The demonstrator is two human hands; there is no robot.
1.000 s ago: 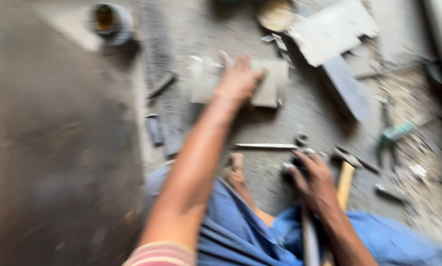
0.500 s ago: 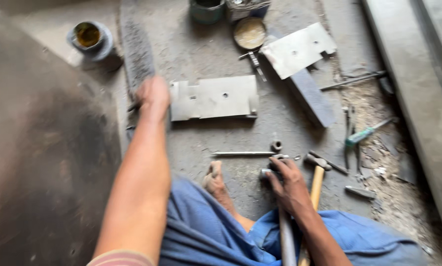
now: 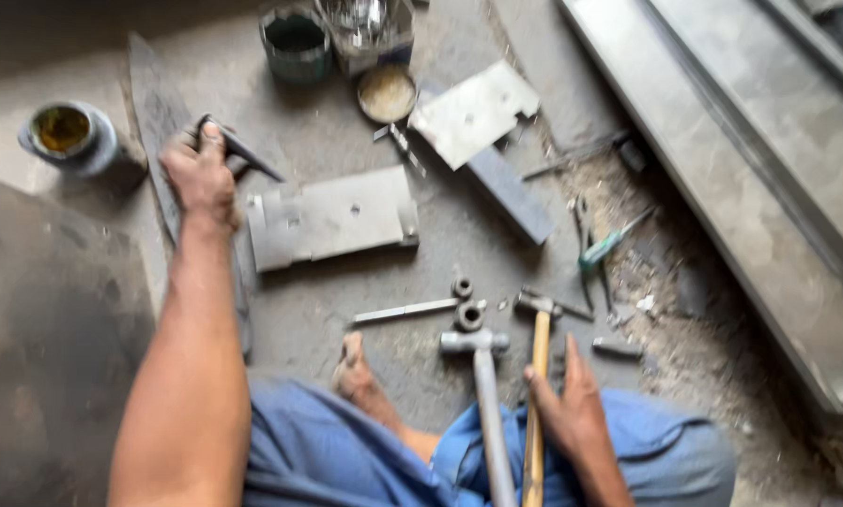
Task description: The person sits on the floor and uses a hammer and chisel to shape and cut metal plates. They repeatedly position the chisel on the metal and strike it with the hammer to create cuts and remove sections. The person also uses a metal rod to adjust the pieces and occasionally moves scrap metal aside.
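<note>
The person sits on a grey concrete floor with bare foot forward and blue trousers at the bottom of the view.

The left hand is stretched out to about 10 o'clock from the person's lap. Its fingers are curled around one end of a thin dark metal rod, which sticks out from the fist toward 4 o'clock and ends just short of a flat metal plate. The plate lies on the floor just beside the hand, at its 4 o'clock side, apart from the knuckles. A long dark strip lies under and behind the hand, running toward 12 o'clock. A small tin with yellowish contents stands at 9 o'clock from the hand, near but not touching.

The right hand rests low at about 5 o'clock in the view, fingers held loosely together and laid against the wooden handle of a hammer; whether it truly grips the handle cannot be told. The hammer head points to 12 o'clock. Just beside it, at the hand's 9 o'clock, stands a grey metal T-shaped tool.

Farther out, a second bent metal plate lies at 12 o'clock, with a dark green can and a round lid near it. A green-handled screwdriver lies at 2 o'clock in the rubble.
</note>
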